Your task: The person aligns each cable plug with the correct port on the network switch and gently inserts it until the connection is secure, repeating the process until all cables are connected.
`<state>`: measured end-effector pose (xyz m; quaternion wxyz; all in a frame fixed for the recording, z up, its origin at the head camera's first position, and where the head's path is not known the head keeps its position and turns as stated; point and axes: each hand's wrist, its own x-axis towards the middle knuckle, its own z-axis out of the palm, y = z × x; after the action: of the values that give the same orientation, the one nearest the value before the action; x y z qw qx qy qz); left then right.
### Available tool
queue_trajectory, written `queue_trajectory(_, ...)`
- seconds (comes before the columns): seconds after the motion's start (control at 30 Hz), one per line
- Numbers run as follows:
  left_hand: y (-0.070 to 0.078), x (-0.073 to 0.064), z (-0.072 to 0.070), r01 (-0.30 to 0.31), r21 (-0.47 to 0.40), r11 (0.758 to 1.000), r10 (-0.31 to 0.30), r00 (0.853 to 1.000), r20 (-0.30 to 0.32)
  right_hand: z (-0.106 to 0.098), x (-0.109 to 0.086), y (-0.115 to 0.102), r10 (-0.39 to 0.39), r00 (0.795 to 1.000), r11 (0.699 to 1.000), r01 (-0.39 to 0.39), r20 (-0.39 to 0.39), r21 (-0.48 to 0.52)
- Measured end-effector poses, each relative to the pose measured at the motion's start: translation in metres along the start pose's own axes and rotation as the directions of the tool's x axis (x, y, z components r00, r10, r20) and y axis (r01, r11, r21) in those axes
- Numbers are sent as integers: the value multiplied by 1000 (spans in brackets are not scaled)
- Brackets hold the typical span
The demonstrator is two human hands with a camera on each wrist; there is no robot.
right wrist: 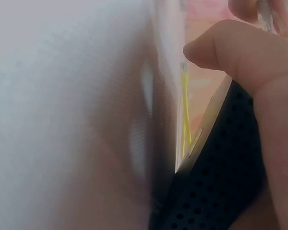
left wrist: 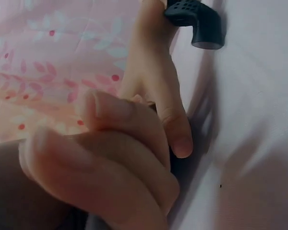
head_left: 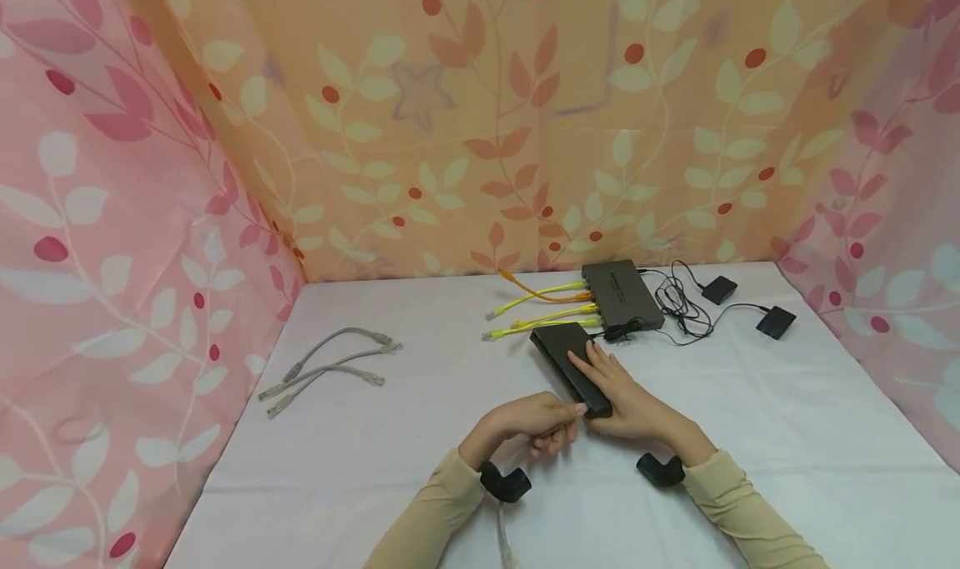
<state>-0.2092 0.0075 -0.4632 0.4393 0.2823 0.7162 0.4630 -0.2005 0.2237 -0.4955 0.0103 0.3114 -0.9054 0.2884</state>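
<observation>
My right hand (head_left: pixel 626 398) grips a dark grey network switch (head_left: pixel 558 352), fingers over its top and thumb at the near end. The switch is tilted up off the tabletop on its right side; its perforated casing (right wrist: pixel 201 191) shows in the right wrist view. My left hand (head_left: pixel 536 419) is at the switch's near left corner, its fingers curled and its fingertips right at the edge. Between those fingers a clear plug (right wrist: pixel 265 14) shows in the right wrist view. A grey network cable (head_left: pixel 502 536) trails below the left wrist. The fingers hide most of the plug.
Behind, a second switch (head_left: pixel 622 294) has several yellow and orange cables (head_left: pixel 543 294) plugged in. Coiled black leads (head_left: pixel 678 302) run to two black adapters (head_left: pixel 720 290) at its right. Loose grey cables (head_left: pixel 330 369) lie on the left of the white-covered table (head_left: pixel 420 469). Patterned curtains surround it.
</observation>
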Motion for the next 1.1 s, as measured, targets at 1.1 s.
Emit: queue_trajectory(1.1, -11, 12, 11, -98, -49, 994, 95, 994, -60, 0, 0, 1, -3, 1000, 1000, 4, 25, -23)
